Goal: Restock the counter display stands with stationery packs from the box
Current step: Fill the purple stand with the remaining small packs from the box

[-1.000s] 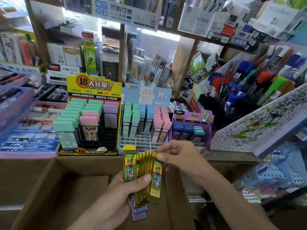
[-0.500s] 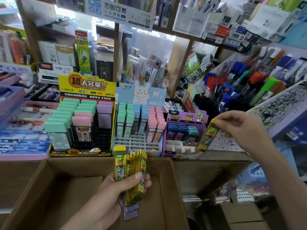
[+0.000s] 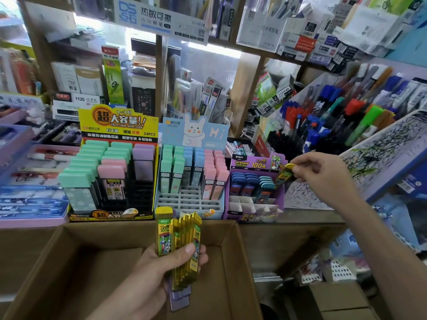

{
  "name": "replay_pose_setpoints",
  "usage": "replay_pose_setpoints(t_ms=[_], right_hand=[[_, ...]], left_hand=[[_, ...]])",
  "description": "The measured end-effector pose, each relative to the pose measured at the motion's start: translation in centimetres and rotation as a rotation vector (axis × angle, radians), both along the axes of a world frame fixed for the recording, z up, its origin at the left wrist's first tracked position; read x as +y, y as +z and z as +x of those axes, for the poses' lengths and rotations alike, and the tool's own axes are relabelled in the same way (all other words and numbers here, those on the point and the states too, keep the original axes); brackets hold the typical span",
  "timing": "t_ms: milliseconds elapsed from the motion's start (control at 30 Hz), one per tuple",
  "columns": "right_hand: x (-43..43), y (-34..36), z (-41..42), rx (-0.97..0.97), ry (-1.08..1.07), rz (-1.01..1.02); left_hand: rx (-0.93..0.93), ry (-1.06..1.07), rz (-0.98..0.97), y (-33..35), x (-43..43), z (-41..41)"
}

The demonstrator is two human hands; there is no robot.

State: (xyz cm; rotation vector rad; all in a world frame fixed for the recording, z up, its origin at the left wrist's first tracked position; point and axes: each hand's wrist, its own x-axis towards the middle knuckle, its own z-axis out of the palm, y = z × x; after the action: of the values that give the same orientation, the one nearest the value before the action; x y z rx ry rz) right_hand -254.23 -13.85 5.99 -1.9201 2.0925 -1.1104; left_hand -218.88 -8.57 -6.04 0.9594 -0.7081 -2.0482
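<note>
With our right hand pinching one slim yellow plastic lead pack just above the purple cardboard display stand, we should tip it upright over an empty front slot while our left hand grips the spare yellow packs over the brown cardboard box.

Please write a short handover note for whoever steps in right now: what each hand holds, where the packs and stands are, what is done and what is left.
Left hand: grips a fanned stack of yellow packs, purple packs underneath, above the cardboard box.
Right hand: pinches one yellow pack, tilted, at the right top edge of the purple stand; not yet slotted.
Purple stand: blue-capped packs fill the back rows, front white compartments empty.
Bunny stand and yellow-header stand also have empty slots.
Left: seat this pack, then place the rest of the stack.
</note>
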Motion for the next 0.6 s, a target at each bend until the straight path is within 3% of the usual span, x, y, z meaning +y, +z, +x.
replay_pose_setpoints(t_ms=[233,400,600], right_hand=[[-1.3,-1.4,0.6,0.286,0.034,0.103],[-1.9,-2.2,0.6,0.304,0.013,0.165],[-2.1,-3.0,1.0,0.402,-0.008,0.090]], left_hand=[[0.010,-0.005,0.025,-0.5,-0.1,0.0],[0.011,-0.012,0.021,-0.5,-0.1,0.0],[0.009,-0.016,0.037,-0.5,-0.1,0.1]])
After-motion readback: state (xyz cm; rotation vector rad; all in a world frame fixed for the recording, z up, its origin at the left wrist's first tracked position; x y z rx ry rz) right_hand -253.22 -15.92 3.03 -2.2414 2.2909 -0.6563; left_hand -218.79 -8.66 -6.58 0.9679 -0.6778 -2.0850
